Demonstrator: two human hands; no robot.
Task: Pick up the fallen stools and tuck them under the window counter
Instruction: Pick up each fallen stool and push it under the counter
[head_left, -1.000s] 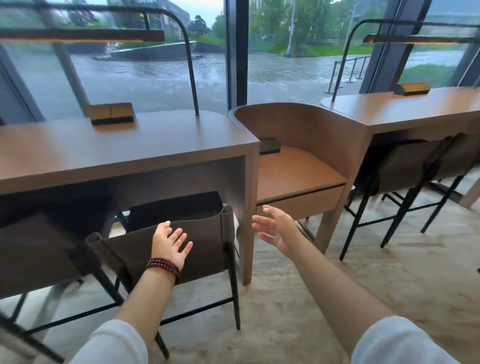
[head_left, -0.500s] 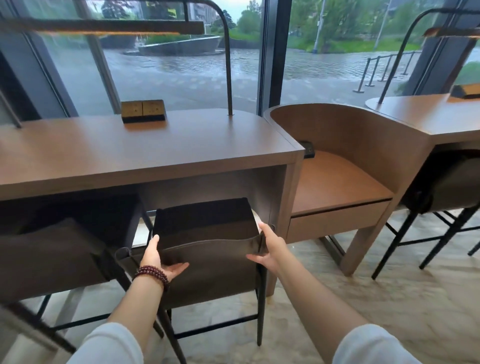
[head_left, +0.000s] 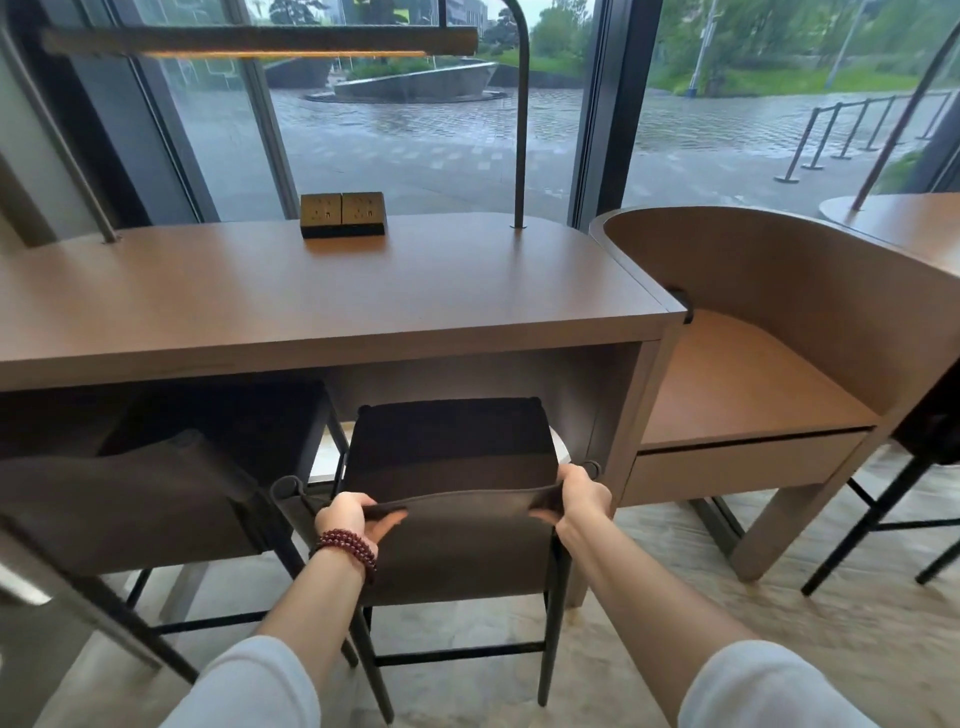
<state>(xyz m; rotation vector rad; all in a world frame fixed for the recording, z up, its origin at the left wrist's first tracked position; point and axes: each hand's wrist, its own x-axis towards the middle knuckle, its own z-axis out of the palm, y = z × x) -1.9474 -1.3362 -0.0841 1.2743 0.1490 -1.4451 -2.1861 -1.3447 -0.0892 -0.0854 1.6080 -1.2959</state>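
Observation:
A dark brown stool (head_left: 457, 545) with a low fabric backrest and black metal legs stands upright in front of me, its seat partly under the window counter (head_left: 322, 306). My left hand (head_left: 353, 517) grips the top edge of the backrest near its left end. At the right end of that same edge my right hand (head_left: 582, 499) grips the backrest too. A second stool (head_left: 135, 493) of the same kind stands upright to the left, its seat under the counter.
A double socket box (head_left: 343, 214) and a lamp post (head_left: 521, 130) stand on the counter. A low wooden bench niche (head_left: 753, 384) adjoins on the right, with another stool (head_left: 930, 467) and a second counter (head_left: 909, 223) beyond. The floor behind the stool is pale stone.
Both hands went from open in the air to the backrest and now grip its top edge. The view has moved closer to the counter and left.

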